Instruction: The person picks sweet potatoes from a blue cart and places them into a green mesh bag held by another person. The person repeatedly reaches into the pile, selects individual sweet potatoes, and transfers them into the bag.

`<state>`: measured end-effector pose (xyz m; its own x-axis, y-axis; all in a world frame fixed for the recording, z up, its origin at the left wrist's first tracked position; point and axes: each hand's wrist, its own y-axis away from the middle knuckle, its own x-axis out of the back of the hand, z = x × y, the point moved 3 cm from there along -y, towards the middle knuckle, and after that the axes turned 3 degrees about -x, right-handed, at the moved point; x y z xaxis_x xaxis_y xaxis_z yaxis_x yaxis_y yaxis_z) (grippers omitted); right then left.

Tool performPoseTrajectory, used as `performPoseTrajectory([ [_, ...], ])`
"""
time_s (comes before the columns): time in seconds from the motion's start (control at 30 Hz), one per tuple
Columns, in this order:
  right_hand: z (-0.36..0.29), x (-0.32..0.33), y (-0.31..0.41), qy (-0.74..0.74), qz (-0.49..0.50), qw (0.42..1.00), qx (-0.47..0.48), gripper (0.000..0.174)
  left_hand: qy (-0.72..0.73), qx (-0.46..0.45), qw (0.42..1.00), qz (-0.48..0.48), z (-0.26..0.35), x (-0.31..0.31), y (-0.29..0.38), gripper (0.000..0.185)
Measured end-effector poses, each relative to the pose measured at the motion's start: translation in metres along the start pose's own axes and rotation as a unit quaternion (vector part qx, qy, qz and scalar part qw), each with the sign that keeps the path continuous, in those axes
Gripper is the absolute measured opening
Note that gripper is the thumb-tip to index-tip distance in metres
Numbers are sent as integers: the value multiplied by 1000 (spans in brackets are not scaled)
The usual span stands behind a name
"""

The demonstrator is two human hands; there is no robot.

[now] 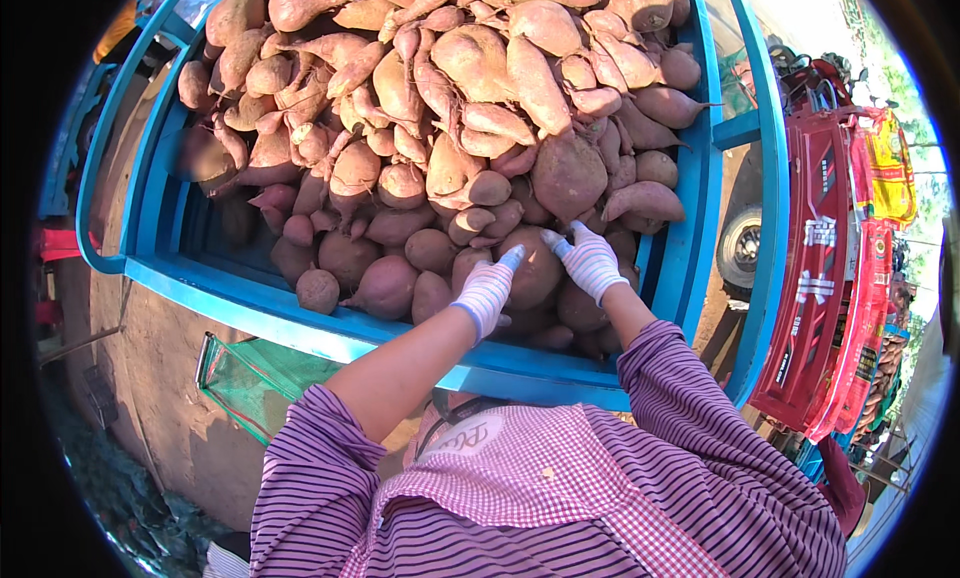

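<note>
A heap of reddish-brown sweet potatoes [465, 60] lies in a blue metal cart bed [315, 319], sloping down towards me. Close to the near rail, a large round sweet potato [534, 266] sits between my two hands. My left hand [484, 299], in a striped knit glove with greyish fingertips, lies against its left side. On its upper right side is my right hand [594, 264], gloved alike, with thumb and forefinger spread. Another big sweet potato [570, 176] rests just beyond the right fingertips. Parts of both hands' grip are hidden behind the gloves.
Blue side rails [769, 203] flank the bed. Green netting [259, 379] on a frame hangs below the near rail at left. To the right stands a red cargo vehicle [802, 270] with a wheel [742, 249] and printed sacks [889, 165].
</note>
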<state>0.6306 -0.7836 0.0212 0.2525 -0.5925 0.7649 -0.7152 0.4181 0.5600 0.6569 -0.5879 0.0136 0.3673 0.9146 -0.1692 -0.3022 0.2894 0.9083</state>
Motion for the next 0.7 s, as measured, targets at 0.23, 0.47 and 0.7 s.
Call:
performPoseTrajectory([
  [0.23, -9, 2, 0, 128, -19, 991, 42, 54, 110, 5, 994, 4, -4, 13, -6, 79],
  [0.47, -25, 18, 63, 156, 106, 973, 133, 42, 202, -101, 967, -119, 0, 20, 69, 42],
  [0.7, -124, 99, 181, 97, 231, 874, 416, 32, 299, -171, 930, -133, -31, 101, 156, 78],
])
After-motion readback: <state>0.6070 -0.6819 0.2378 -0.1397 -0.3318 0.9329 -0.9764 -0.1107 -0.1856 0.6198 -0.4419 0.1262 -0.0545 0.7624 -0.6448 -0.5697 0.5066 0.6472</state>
